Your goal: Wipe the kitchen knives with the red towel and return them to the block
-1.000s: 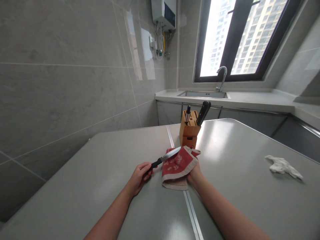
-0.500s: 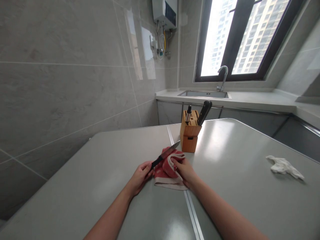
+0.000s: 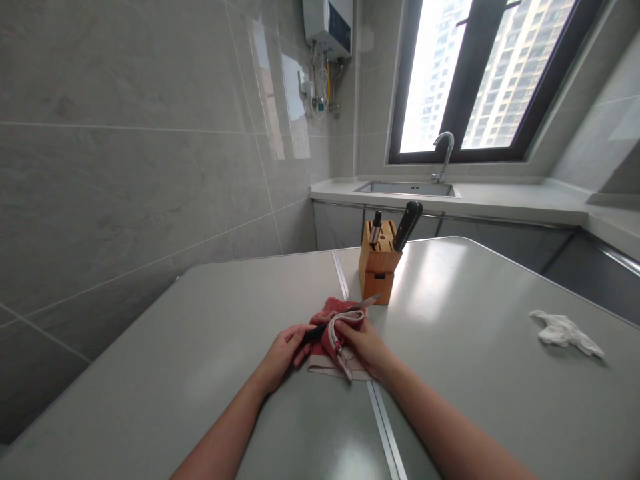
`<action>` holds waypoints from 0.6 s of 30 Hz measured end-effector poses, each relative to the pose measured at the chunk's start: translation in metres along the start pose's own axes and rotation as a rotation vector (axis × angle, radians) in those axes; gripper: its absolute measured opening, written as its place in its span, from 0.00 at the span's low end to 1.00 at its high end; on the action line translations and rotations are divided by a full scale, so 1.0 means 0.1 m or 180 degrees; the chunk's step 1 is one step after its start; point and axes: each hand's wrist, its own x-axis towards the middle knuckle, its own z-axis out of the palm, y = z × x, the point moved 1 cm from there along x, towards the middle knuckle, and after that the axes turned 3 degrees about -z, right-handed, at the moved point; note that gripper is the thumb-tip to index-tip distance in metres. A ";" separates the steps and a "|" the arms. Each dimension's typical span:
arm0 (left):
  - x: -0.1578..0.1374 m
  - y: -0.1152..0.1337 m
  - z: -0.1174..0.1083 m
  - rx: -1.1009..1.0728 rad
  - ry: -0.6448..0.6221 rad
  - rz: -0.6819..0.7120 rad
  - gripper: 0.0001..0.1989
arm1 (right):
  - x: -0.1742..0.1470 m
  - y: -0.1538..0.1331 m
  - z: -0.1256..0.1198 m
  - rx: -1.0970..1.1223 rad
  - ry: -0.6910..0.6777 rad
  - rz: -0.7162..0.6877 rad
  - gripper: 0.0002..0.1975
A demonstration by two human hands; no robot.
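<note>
My left hand (image 3: 286, 353) is closed around the black handle of a kitchen knife (image 3: 315, 333). The blade points away to the right, and its tip shows in front of the knife block. A red towel (image 3: 334, 340) with a pale border is folded over the middle of the blade and hides part of it. My right hand (image 3: 367, 343) pinches the towel against the knife from the right side. The wooden knife block (image 3: 379, 270) stands upright just beyond my hands, with a large black-handled knife (image 3: 408, 225) and a smaller-handled tool (image 3: 375, 228) in its slots.
A crumpled white cloth (image 3: 567, 333) lies on the right of the grey table (image 3: 225, 320). A metal strip (image 3: 383, 420) runs across the tabletop. Behind are a counter with a sink (image 3: 407, 189) and a faucet (image 3: 445, 157), and a wall-mounted water heater (image 3: 327, 27).
My right hand has folded the towel over the knife blade, covering its middle. The knife has tilted flatter, its tip now farther right. My left hand keeps its hold on the handle.
</note>
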 end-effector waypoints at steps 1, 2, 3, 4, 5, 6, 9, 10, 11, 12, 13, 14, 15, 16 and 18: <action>0.01 -0.01 0.00 -0.0042 0.0047 -0.0006 0.25 | 0.01 0.01 -0.01 0.0089 0.0069 0.0033 0.15; 0.01 -0.02 -0.01 -0.0050 0.0076 -0.0013 0.25 | 0.02 0.02 -0.03 0.0201 0.0132 0.0091 0.15; 0.01 -0.02 -0.01 -0.0025 0.0079 -0.0014 0.25 | 0.02 0.02 -0.03 0.0326 0.0185 0.0163 0.16; 0.01 -0.03 -0.01 0.0025 0.0057 -0.0005 0.25 | 0.03 0.02 -0.04 0.0451 0.0223 0.0234 0.17; 0.01 -0.03 -0.01 0.0088 0.0018 0.0014 0.25 | 0.03 0.01 -0.04 0.0558 0.0254 0.0289 0.18; 0.01 -0.03 0.00 0.0156 -0.0030 0.0042 0.25 | 0.03 0.00 -0.04 0.0641 0.0273 0.0330 0.18; 0.00 -0.02 0.00 0.0327 -0.0186 0.0121 0.27 | 0.03 0.00 -0.03 0.0743 0.0234 0.0387 0.18; -0.01 -0.02 0.00 0.0367 -0.0227 0.0138 0.27 | 0.03 0.00 -0.03 0.0751 0.0195 0.0381 0.17; -0.01 -0.02 0.00 0.0401 -0.0261 0.0144 0.27 | 0.03 0.01 -0.04 0.0756 0.0155 0.0364 0.17; -0.01 -0.02 0.00 0.0430 -0.0286 0.0139 0.26 | 0.04 0.02 -0.04 0.0759 0.0120 0.0342 0.17; -0.01 -0.02 -0.01 0.0458 -0.0303 0.0125 0.25 | 0.04 0.03 -0.05 0.0758 0.0094 0.0319 0.17; 0.00 -0.01 -0.01 0.0486 -0.0310 0.0108 0.24 | 0.05 0.04 -0.06 0.0748 0.0079 0.0300 0.17; 0.00 -0.01 -0.01 0.0521 -0.0317 0.0093 0.23 | 0.05 0.05 -0.06 0.0733 0.0072 0.0285 0.17; 0.00 0.00 -0.01 0.0564 -0.0331 0.0085 0.23 | 0.05 0.06 -0.07 0.0718 0.0076 0.0279 0.17; 0.00 0.01 0.00 0.0668 -0.0369 0.0088 0.22 | 0.06 0.06 -0.07 0.0698 0.0126 0.0284 0.16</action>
